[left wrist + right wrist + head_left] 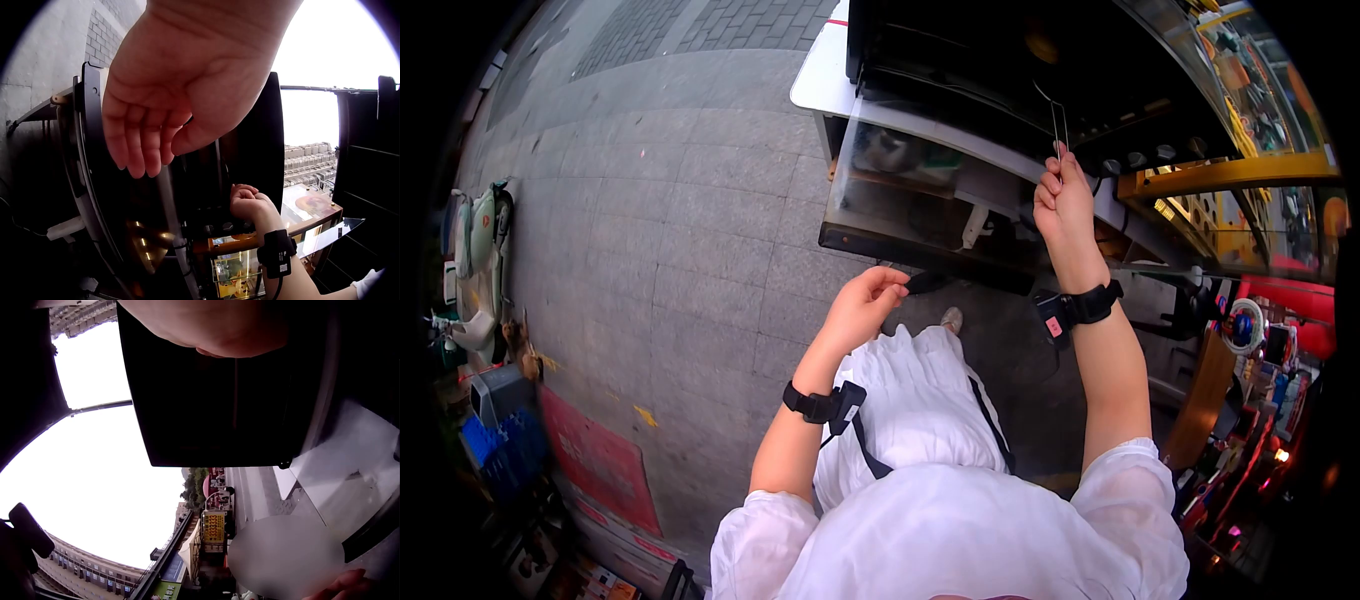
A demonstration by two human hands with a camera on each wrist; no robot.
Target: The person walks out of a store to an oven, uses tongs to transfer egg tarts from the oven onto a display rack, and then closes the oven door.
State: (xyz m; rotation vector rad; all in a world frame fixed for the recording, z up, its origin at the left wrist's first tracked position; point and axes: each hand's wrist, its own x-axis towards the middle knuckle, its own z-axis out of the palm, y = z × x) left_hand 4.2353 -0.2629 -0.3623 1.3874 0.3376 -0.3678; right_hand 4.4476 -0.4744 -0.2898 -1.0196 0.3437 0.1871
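In the head view my right hand [1064, 205] grips a thin metal tool with a long looped wire handle [1057, 122]. The tool points into a dark oven [960, 45], where its far end is lost in shadow near a small brownish round shape [1041, 46]. The oven's glass door [900, 175] is folded down toward me. My left hand [862, 308] hangs near the door's front edge, its fingers loosely curled around nothing. In the left wrist view the right hand [247, 202] shows curled fingers; the right wrist view shows only part of that hand [219, 328].
Knobs [1165, 152] line the oven's right side, beside a yellow-framed glass case [1240, 175]. A white table corner [820, 75] juts out at the oven's left. Grey paving [700, 180] spreads to the left, with a parked scooter [480, 240] beyond.
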